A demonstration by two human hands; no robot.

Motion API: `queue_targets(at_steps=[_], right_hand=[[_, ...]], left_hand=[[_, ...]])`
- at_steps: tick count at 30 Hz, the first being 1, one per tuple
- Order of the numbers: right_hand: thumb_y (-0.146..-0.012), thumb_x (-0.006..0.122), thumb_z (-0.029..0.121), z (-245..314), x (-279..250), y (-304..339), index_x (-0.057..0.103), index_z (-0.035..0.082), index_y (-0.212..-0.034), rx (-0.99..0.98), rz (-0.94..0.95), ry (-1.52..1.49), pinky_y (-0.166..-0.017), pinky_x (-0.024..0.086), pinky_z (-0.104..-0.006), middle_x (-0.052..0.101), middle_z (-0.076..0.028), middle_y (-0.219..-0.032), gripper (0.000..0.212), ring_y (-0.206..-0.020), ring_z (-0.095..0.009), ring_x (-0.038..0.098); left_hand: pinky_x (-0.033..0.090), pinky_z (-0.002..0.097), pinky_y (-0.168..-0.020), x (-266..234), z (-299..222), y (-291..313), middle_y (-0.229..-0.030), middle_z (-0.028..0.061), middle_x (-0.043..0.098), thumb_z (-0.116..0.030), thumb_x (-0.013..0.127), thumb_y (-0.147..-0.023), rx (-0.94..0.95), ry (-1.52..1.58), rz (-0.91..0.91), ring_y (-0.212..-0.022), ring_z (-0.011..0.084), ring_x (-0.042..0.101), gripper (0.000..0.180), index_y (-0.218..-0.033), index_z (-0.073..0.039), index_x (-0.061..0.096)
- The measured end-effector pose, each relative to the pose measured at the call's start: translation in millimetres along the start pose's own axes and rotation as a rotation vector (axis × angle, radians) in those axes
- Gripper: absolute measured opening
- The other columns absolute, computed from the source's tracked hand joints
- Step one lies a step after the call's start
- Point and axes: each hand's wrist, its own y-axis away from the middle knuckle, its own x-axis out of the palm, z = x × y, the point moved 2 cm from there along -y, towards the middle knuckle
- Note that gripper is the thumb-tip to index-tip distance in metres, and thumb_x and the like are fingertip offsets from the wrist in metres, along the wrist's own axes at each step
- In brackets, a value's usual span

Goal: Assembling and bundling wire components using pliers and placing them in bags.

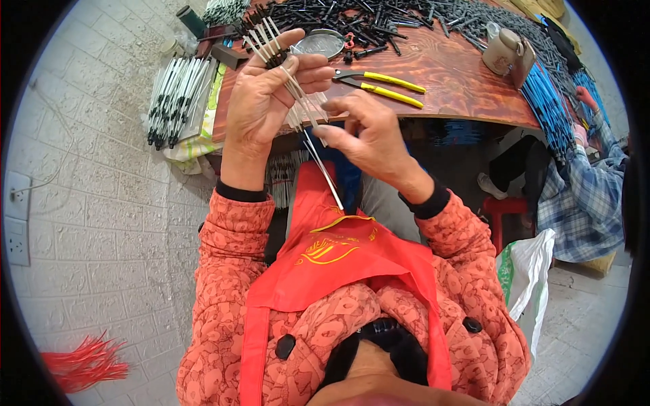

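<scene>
My left hand is raised over the table's near edge. Its thumb and index finger close on a bundle of thin white rods with black fittings, while the other fingers extend to the right. The rods slant from upper left down toward my lap, some hanging lower than others. Close to their lower part is my right hand, thumb and index finger apart and the other fingers curled. Nothing is plainly held in it. Just beyond lie cutting pliers with yellow handles.
Heaps of black and grey pen-like parts cover the table's far side. Bundled white-and-black rods lie at left. A beige container stands at right, near blue rods. A co-worker in a plaid sleeve sits there.
</scene>
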Motion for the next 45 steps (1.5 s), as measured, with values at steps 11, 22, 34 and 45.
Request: queue_targets(at_steps=[11, 22, 34, 45], right_hand=[[-0.069, 0.074, 0.004, 28.3, 14.0, -16.4, 0.062, 0.003, -0.091, -0.193, -0.296, 0.020, -0.047, 0.038, -0.0246, 0.054, -0.004, -0.075, 0.025, -0.051, -0.012, 0.047], [-0.067, 0.073, 0.013, 22.8, 26.7, 42.0, 0.062, 0.004, -0.090, -0.510, 0.380, 0.087, -0.064, 0.046, -0.0330, 0.058, -0.007, -0.083, 0.027, -0.072, -0.023, 0.054], [-0.065, 0.078, 0.036, -66.9, 13.4, 72.6, 0.059, -0.001, -0.107, 0.392, 0.301, 0.051, -0.083, 0.045, -0.0363, 0.057, -0.014, -0.101, 0.059, -0.096, -0.030, 0.052], [-0.071, 0.057, 0.010, -93.3, 2.2, 81.5, 0.061, 0.007, -0.101, 0.097, 0.228, -0.106, -0.066, 0.047, -0.0441, 0.060, -0.022, -0.080, 0.030, -0.078, -0.042, 0.058]], left_hand=[[0.048, 0.0493, -0.092, 9.0, -3.4, 8.6, -0.111, 0.0284, 0.058, -0.002, 0.047, -0.092, 0.033, -0.107, -0.044, -0.106, 0.0406, 0.057, 0.037, -0.129, 0.002, 0.043], [0.053, 0.0439, -0.086, 7.9, -65.5, 1.5, -0.113, 0.0217, 0.060, -0.005, 0.042, -0.096, 0.185, -0.162, 0.126, -0.101, 0.0330, 0.062, 0.030, -0.125, -0.003, 0.049], [0.041, 0.0491, -0.087, 55.7, -87.2, 58.8, -0.107, 0.0198, 0.053, -0.005, 0.047, -0.093, 0.191, -0.059, 0.427, -0.097, 0.0351, 0.051, 0.034, -0.127, -0.006, 0.045], [0.029, 0.0277, -0.034, 123.1, -42.9, 84.1, -0.051, -0.0046, 0.043, -0.004, 0.055, -0.083, 0.305, -0.038, 0.535, -0.032, 0.0084, 0.026, 0.023, -0.094, -0.025, 0.054]])
